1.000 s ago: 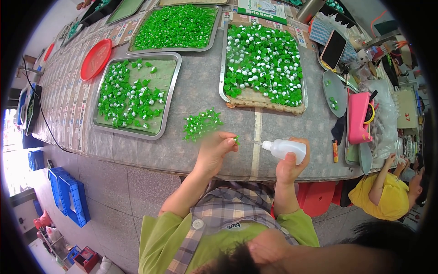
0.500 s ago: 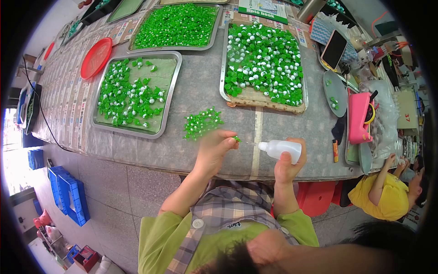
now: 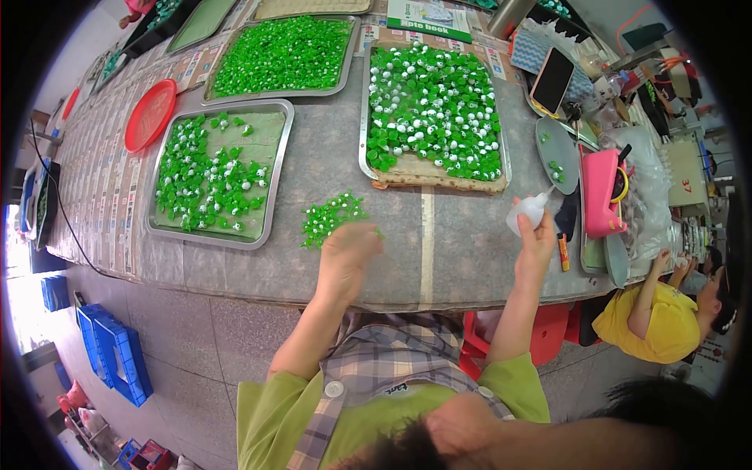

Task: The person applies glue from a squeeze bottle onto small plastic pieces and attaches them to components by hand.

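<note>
My right hand is wrapped round a white squeeze bottle, whose narrow tip points up and away near the grey oval dish. My left hand is blurred by motion, with its fingers curled at the near right side of a loose pile of small green pieces with white dots. A small green piece shows, smeared, at its fingertips. To the left, a metal tray holds green clover-like pieces with white balls; a fuller tray of the same kind lies ahead.
Another tray of green pieces lies at the back, beside a red plate. On the right are a phone, a pink tape dispenser and an orange tube. A person in yellow sits at far right.
My right hand has carried the bottle right and away from my left hand, its tip turning from leftward to up-right. My left hand has shifted slightly left, nearer the pile.
</note>
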The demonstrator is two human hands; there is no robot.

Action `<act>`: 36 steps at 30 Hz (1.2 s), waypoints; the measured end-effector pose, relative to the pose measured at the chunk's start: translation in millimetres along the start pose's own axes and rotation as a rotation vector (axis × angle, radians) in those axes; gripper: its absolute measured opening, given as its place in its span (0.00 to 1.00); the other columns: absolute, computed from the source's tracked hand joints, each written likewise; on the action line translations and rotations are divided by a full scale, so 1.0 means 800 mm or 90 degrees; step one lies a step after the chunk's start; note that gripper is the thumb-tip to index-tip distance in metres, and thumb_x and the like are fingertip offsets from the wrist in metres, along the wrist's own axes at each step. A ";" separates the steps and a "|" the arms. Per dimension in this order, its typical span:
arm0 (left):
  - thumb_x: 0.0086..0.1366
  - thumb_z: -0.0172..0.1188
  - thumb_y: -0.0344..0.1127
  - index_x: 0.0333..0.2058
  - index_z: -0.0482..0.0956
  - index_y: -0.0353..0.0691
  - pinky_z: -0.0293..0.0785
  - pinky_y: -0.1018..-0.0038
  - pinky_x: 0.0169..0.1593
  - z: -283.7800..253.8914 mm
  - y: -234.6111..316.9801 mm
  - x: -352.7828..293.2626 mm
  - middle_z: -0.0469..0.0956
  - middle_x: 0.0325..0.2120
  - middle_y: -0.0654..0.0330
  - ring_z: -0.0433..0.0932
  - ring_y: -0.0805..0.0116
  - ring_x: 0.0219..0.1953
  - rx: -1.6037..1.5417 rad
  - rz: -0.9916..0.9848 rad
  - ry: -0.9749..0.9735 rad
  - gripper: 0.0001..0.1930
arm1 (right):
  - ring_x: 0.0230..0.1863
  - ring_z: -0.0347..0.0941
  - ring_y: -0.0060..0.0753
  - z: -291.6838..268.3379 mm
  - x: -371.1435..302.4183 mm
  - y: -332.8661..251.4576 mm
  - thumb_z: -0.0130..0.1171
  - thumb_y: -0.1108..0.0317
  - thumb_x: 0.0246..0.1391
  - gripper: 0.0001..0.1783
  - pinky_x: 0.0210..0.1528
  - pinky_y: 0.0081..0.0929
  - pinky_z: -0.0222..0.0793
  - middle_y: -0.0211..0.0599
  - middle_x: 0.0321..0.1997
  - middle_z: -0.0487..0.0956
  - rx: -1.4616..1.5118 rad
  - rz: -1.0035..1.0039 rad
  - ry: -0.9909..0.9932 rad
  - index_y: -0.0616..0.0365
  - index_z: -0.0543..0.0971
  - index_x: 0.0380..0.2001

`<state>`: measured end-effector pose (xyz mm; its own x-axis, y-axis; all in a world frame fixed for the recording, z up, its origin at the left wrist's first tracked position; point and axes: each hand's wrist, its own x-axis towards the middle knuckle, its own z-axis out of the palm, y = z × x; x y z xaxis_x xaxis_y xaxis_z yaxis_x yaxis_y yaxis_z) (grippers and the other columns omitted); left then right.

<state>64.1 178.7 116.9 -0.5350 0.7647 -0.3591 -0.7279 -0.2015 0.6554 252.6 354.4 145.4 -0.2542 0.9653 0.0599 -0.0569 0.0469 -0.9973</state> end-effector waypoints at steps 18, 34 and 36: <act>0.49 0.52 0.26 0.26 0.70 0.37 0.66 0.81 0.30 0.007 -0.002 0.002 0.71 0.21 0.63 0.69 0.75 0.24 -0.011 -0.001 -0.054 0.03 | 0.27 0.66 0.32 0.136 0.077 -0.005 0.53 0.69 0.37 0.04 0.28 0.25 0.61 0.33 0.21 0.71 -0.470 -0.388 -0.274 0.56 0.74 0.21; 0.49 0.52 0.25 0.25 0.70 0.37 0.64 0.80 0.31 0.004 0.001 0.003 0.70 0.21 0.64 0.68 0.76 0.25 -0.016 -0.005 -0.034 0.03 | 0.27 0.66 0.37 0.168 0.081 0.032 0.53 0.73 0.34 0.07 0.29 0.30 0.62 0.36 0.21 0.69 -0.720 -0.460 -0.381 0.58 0.68 0.22; 0.49 0.52 0.25 0.25 0.70 0.37 0.64 0.80 0.31 0.005 0.000 0.001 0.70 0.22 0.64 0.68 0.75 0.25 -0.014 -0.009 -0.034 0.03 | 0.27 0.66 0.36 0.158 0.074 0.016 0.53 0.74 0.34 0.07 0.29 0.30 0.62 0.36 0.22 0.69 -0.679 -0.401 -0.372 0.59 0.68 0.23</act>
<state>64.9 181.8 119.1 -0.5020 0.7986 -0.3319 -0.7443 -0.2035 0.6361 115.0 379.9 141.3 -0.8439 0.4714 0.2562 0.3829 0.8636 -0.3280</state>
